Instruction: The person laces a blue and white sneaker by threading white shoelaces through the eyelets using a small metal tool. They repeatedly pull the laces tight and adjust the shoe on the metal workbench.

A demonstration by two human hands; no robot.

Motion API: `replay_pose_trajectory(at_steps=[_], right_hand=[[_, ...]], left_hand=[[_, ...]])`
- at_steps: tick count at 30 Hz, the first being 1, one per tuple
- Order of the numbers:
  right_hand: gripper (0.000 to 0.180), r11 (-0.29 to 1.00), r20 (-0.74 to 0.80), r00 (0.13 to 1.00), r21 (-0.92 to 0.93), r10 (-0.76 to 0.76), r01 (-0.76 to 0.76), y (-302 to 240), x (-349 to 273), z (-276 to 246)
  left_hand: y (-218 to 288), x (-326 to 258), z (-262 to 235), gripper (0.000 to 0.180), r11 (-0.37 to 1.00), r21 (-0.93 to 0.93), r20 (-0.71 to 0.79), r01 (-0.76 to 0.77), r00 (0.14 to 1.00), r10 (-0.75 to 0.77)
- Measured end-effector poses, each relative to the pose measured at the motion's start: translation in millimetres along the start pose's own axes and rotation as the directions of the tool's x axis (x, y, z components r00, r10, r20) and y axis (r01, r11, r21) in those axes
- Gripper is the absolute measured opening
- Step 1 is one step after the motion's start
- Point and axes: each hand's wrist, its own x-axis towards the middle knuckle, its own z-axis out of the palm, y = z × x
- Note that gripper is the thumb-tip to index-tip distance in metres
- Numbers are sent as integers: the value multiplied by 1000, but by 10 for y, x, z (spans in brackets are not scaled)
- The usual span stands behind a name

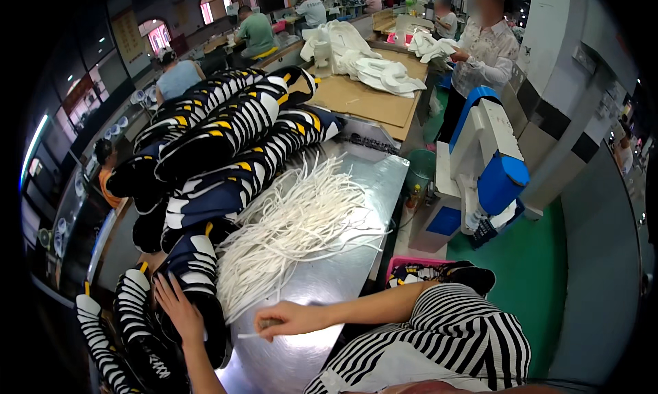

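One row of shoe uppers (197, 257): black, navy and white, nested one into the next, it lies directly under our left fingers, probably stacked so that many fit in little width.
Left hand (181, 312): we rest it nearly flat on the row, fingers slightly apart and gripping nothing, seemingly to steady the uppers.
Right hand (293, 320): our fingers curl together, clamped on a white strand (247, 336) whose end pokes out toward the left hand; a greyish patch shows within the curl, and we cannot tell what it is.
White laces (295, 222): a loose heap just beyond our right fingers, likely placed there for easy reach.
Metal tabletop (274, 363): shiny and bare beneath our right fingers, it bears the laces; its smoothness perhaps lets strands slide freely.
Larger pile (226, 130): more nested uppers, layered well past our left fingertips, presumably to save table room.
Pink basket (421, 260): beyond our right forearm, low down, it holds more uppers.
Blue-and-white machine (483, 147): farther off, to the right of our right fingers.
Co-worker (490, 51): standing well ahead of our fingers, holding white pieces (433, 48) near a cardboard-covered table (363, 106).
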Motion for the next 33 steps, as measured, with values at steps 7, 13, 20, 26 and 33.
replay_pose_trajectory(at_steps=[7,13,20,26,33], right_hand=[[11,994,170,985,103,-44,27,-17,-124,366],[15,981,413,908,193,-61,-22,-480,-393,602],[15,715,610,774,617,-171,-329,-783,-548,743],[15,933,280,959,354,-49,-56,-286,-291,546],[22,963,-98,993,-256,65,-88,664,-41,128]], left_hand=[[-326,-2013,265,71,658,-338,-46,673,687,-726],[-655,-2127,150,28,511,-612,-149,603,547,-824],[1184,-1617,-1117,25,843,-499,-456,200,766,-452],[2296,-1369,-696,27,683,-724,-153,98,942,-297],[1208,-1581,-1108,16,906,-339,79,252,968,-240]])
